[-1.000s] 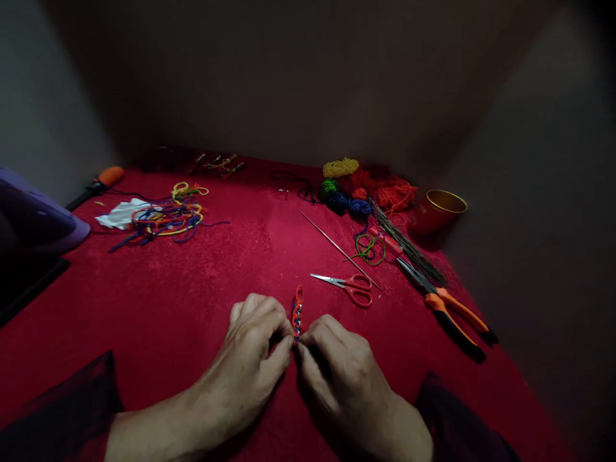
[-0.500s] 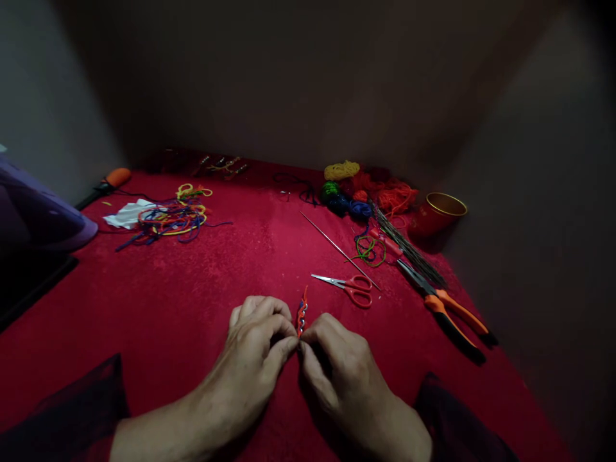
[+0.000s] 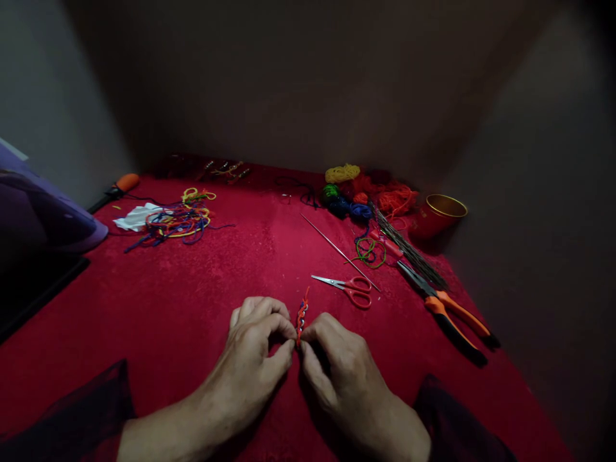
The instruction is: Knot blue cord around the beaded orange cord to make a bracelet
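Red tabletop (image 3: 202, 282), braided cord (image 3: 301, 316) jutting forward, left grip (image 3: 253, 350) and right grip (image 3: 344, 366) pinched on its near end

Orange-and-black pliers (image 3: 437, 303) laid at right, near bundle of dark stalks (image 3: 409, 246); gold-rimmed red cup (image 3: 427, 222) placed behind. Red-handled scissors (image 3: 345, 284) set beside thin metal rod (image 3: 339, 251). White tissue (image 3: 135, 219) partly covered by tangled threads (image 3: 179, 222). Purple object (image 3: 72, 215) cropped by left edge.

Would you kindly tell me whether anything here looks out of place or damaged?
The thread heap on the left looks untidy, its strands tangled and overlapping a crumpled white scrap; the braid shows no obvious damage.
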Demonstrator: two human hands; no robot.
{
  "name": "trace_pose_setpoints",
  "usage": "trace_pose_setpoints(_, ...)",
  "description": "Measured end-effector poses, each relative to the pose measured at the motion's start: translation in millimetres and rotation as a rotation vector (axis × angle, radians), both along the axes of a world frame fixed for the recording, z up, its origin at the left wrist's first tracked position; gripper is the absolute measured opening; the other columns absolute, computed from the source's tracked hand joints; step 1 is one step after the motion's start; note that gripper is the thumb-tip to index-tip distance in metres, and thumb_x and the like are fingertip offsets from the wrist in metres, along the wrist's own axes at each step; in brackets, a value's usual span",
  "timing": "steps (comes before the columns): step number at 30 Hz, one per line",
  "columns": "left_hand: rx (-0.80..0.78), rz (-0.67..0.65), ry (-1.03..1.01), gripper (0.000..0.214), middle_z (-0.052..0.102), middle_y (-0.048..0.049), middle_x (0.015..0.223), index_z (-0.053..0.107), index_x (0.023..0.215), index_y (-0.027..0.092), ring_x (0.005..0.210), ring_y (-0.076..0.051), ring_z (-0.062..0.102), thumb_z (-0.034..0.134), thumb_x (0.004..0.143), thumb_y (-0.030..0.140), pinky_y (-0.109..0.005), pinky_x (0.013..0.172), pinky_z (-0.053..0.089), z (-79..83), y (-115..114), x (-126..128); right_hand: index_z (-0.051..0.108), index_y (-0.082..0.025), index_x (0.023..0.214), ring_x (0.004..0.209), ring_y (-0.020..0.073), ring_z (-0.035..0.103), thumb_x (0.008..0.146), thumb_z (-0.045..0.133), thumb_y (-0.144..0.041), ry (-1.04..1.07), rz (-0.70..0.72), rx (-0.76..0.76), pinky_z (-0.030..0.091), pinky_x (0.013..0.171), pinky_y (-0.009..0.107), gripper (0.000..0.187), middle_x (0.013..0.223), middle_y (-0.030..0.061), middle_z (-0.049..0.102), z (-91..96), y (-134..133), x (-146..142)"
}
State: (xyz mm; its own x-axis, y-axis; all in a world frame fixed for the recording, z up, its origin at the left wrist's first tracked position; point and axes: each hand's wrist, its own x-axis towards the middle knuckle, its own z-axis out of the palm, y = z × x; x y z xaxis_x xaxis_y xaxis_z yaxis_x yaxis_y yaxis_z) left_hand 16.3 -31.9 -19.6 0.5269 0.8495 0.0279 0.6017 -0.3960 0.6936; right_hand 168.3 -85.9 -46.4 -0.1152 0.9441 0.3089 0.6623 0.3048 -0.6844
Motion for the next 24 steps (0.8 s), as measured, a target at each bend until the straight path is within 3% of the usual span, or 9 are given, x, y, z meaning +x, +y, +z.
trace_pose_setpoints(7, 0.017, -0.011, 0.013, 0.012, 0.059, -0.0023, 0.096, 0.060, 0.072, 0.020, 0.098, -0.023, 0.047, 0.058, 0.079, 0.010, -0.042, 0.087, 0.036, -1.1, -0.7, -0.3, 0.057, -0.015, 0.086, 0.064, 0.0159, 0.053, 0.087, 0.044, -0.009, 0.017, 0.008, -0.021, 0.042, 0.060, 0.027, 0.014, 0.076, 0.0050, 0.056, -0.9, -0.1, 0.6)
trace_pose_setpoints(16, 0.086, 0.027, -0.040, 0.015, 0.059, -0.0021, 0.090, 0.057, 0.076, 0.021, 0.092, -0.022, 0.048, 0.052, 0.082, 0.008, -0.039, 0.083, 0.039, -3.7, -0.7, -0.5, 0.056, -0.016, 0.088, 0.064, 0.0158, 0.052, 0.088, 0.044, -0.010, -0.018, 0.006, -0.031, 0.039, 0.060, 0.027, 0.014, 0.077, 0.0040, 0.055, 1.0, -1.4, -0.2)
trace_pose_setpoints(24, 0.079, -0.021, -0.028, 0.015, 0.061, -0.0012, 0.090, 0.057, 0.078, 0.022, 0.092, -0.022, 0.048, 0.052, 0.086, 0.010, -0.039, 0.083, 0.037, -2.6, 0.1, -1.5, 0.055, -0.017, 0.088, 0.064, 0.0157, 0.051, 0.089, 0.042, -0.009, -0.005, -0.014, -0.047, 0.039, 0.060, 0.027, 0.015, 0.077, 0.0039, 0.054, 0.5, -1.0, -0.9)
